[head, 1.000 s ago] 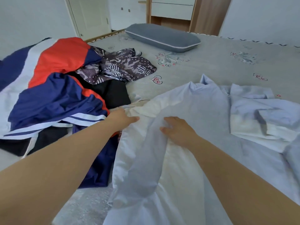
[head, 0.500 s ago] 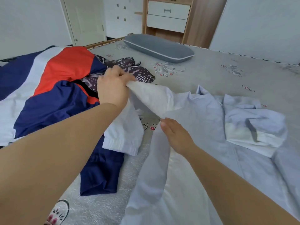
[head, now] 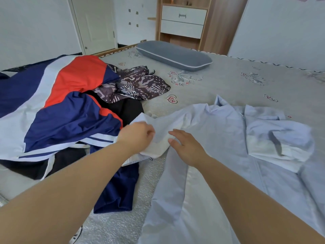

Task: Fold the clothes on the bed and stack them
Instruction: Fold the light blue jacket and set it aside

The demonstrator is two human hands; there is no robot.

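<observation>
A light blue shirt (head: 219,138) lies spread on the grey bed (head: 228,85), its right sleeve folded across the chest. My left hand (head: 135,136) grips the white cuff end of the left sleeve (head: 156,147), low over the bed at the shirt's left edge. My right hand (head: 186,147) rests with straight fingers on the shirt next to that sleeve. To the left lies a heap: a navy, red and white jacket (head: 61,111), a patterned purple garment (head: 137,85) and a black garment (head: 130,108).
A grey pillow (head: 174,55) lies at the far side of the bed. Beyond it stand a wooden drawer unit (head: 182,22) and a white door (head: 95,23). Bare bedsheet shows to the right of the pillow and in front of the heap.
My left hand lifted the sleeve up over the heap, then brought it back down beside the shirt. My right hand stayed on the shirt, shifting slightly.
</observation>
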